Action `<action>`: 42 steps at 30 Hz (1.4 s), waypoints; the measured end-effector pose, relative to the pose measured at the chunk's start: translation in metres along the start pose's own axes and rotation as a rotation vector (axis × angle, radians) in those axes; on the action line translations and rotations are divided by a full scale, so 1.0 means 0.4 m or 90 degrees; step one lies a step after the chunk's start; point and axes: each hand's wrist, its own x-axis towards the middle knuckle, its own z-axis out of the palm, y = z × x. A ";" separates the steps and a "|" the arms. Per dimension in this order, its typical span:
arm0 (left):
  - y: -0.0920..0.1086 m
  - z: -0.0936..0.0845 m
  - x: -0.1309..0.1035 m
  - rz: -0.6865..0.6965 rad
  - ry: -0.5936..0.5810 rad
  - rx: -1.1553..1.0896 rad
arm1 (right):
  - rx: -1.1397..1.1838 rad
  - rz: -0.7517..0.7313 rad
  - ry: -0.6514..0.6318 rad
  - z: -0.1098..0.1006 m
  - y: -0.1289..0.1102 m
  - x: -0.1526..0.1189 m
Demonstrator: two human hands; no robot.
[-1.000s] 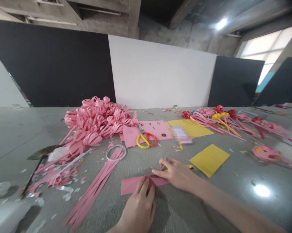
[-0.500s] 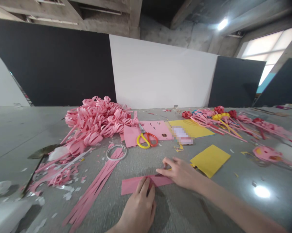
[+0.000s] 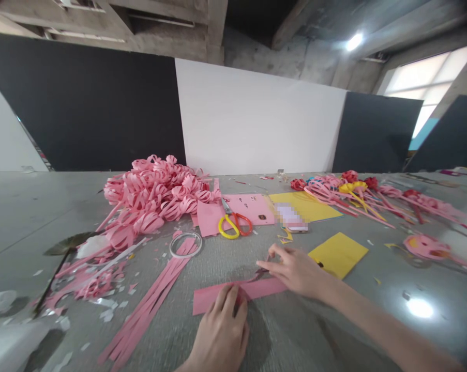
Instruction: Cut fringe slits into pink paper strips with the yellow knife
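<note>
A folded-looking band of pink paper (image 3: 206,299) lies on the grey floor in front of me. My left hand (image 3: 223,323) bears down on its middle, fingers bent and pressed together. Over its right part, my right hand (image 3: 295,271) is closed in a pinch. A thin pink paper strip (image 3: 261,276) rises from the band's upper edge to those fingertips. A small dark piece shows behind the right hand, against a yellow paper sheet (image 3: 342,254); I cannot make out what it belongs to.
Scissors (image 3: 233,226) with yellow and red handles lie on pink sheets ahead. A tape roll (image 3: 185,253) sits on cut pink strips (image 3: 151,305). Pink paper ribbons (image 3: 155,191) are heaped at left. A blurred phone-like object (image 3: 292,217) rests on yellow paper; paper flowers (image 3: 349,188) lie right.
My right hand has shifted slightly right and up, and the thin strip at its fingertips now stands raised from the pink paper. My left hand stays in place.
</note>
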 end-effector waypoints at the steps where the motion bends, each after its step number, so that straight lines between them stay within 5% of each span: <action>1: 0.001 0.002 -0.002 -0.017 0.005 0.008 | -0.002 0.004 0.005 -0.005 -0.003 0.003; 14: 0.005 -0.001 0.001 0.039 0.021 0.040 | -0.066 -0.071 -0.010 0.017 -0.071 0.023; 42: 0.010 -0.010 0.003 0.030 -0.021 0.033 | -0.059 -0.075 -0.017 0.029 -0.066 0.026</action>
